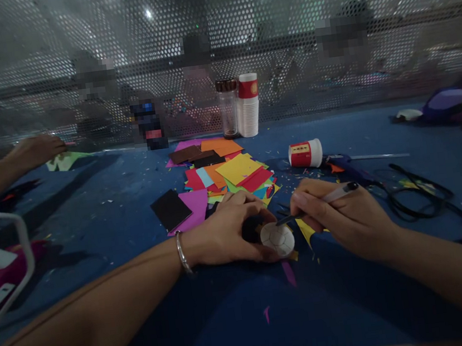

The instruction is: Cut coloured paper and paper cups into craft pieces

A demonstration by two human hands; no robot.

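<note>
Head view shows two bare hands close together over a blue counter point(190, 324). Left hand point(238, 228) has its fingers curled around a small white round piece point(279, 239), with the thumb on the low side. Thin dark lines run across its face. Something black sits behind it, inside the hand, but I can't tell what it is. Right hand point(337, 213) pinches a pen point(340, 191) in its fingers. The pen's dark tip points at the top edge of the white round piece and looks like it touches it or is very near.

I think the step in hand is drawing lines on the white face. A neat line calls for a steady left hand and a light, slow push of the pen. The face is small, so the tip could slip off the edge. A little turn of the piece could make the other side easier to reach.

A purple strip point(289, 273) lies just below the piece. Past the hands is a messy heap with yellow paper point(239, 169) on it, and a black card point(171, 210) lies partly on purple paper point(195, 208). A red and white cup point(305, 154) lies on its side beside a glue gun point(352, 170). Far to the left, another person's hand point(38, 149) is at some pale green paper point(65, 161).
</note>
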